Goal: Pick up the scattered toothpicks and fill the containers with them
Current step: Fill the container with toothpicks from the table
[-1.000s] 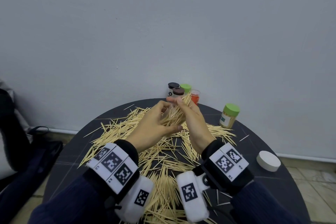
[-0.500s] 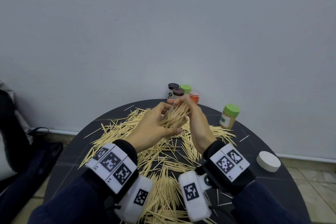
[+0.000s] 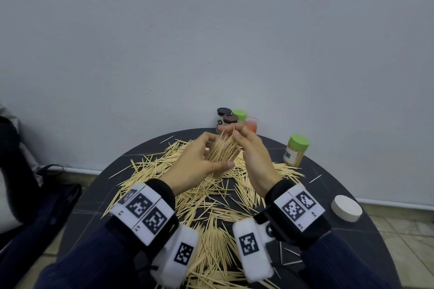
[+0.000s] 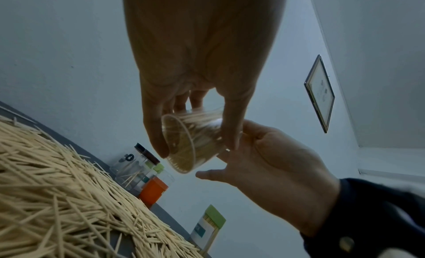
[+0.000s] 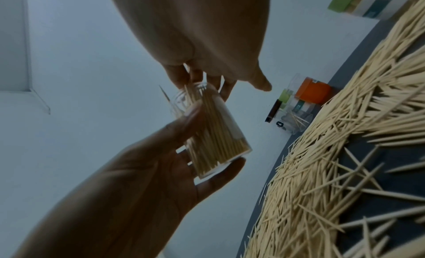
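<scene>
Clear plastic forms the container (image 5: 214, 133) that the left hand (image 3: 195, 166) grips above the table (image 3: 347, 244), thumb curled along one side and fingers wrapped round the other, so the tub sits tilted in the palm with its mouth pointing up and away from the person. It is packed with toothpicks (image 3: 223, 150) standing lengthwise, their tips sticking out past the rim.

Just beside that grip, the right hand (image 3: 253, 157) is raised with its wrist bent and its fingers (image 5: 195, 74) bunched and curled down over the mouth of the tub, touching the protruding tips; the thumb (image 5: 260, 80) stands off to the side, free of the rim. Whether those fingers actually pinch any sticks cannot be told from these views.

Directly below both hands, a thick scatter of loose toothpicks (image 3: 206, 209) covers the dark round table. Beyond the grip, against the wall, stands a cluster of small jars: a black-lidded jar (image 3: 223, 117), a brown-lidded jar (image 3: 230, 121), a green-lidded one (image 3: 240, 115) and an open orange one (image 3: 251, 124). Off to the right of the grip stands a filled green-capped jar (image 3: 296, 153), and nearer the person on that side lies a white lid (image 3: 346, 211).
</scene>
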Available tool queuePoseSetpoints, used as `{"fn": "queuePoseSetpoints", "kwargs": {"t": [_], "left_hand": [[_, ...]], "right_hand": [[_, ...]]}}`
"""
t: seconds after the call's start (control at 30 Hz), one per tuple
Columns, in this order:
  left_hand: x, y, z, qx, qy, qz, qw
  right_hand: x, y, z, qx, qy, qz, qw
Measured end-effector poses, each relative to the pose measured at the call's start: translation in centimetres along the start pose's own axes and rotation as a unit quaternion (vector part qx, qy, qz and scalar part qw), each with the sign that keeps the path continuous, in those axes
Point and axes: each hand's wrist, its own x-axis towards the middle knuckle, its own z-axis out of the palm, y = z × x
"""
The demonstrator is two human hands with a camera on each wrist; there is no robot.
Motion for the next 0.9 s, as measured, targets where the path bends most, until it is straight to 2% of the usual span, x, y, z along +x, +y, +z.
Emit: {"fn": "queuePoseSetpoints", "kwargs": {"t": [0.17, 0.33, 0.53, 0.7, 0.8, 0.9], "left_hand": [[0.1, -0.3, -0.2, -0.019, 0.032, -0.019, 0.999], [0.3, -0.5, -0.3, -0.011, 0.038, -0.027, 0.999], [0.2, -0.3, -0.4, -0.002, 0.033, -0.015, 0.999], [0.2, -0.1, -0.5, 0.002, 0.034, 0.001, 0.999], [0.2, -0.2, -0.7, 0.007, 0.047, 0.007, 0.999], [0.3, -0.4, -0.9, 0.013, 0.060, 0.007, 0.998]], "right_hand": [[0.0, -0.5, -0.3, 0.024, -0.032, -0.043, 0.998], [-0.1, -0.4, -0.1, -0.005, -0.058, -0.058, 0.997], [0.4, 0.5, -0.5, -0.019, -0.009, -0.074, 0.997], [0.8, 0.6, -1.0, -0.024, -0.003, -0.091, 0.996], [1.1, 0.0, -1.9, -0.131, -0.008, -0.091, 0.987], [1.2, -0.8, -2.7, -0.290, -0.062, -0.090, 0.951]]}}
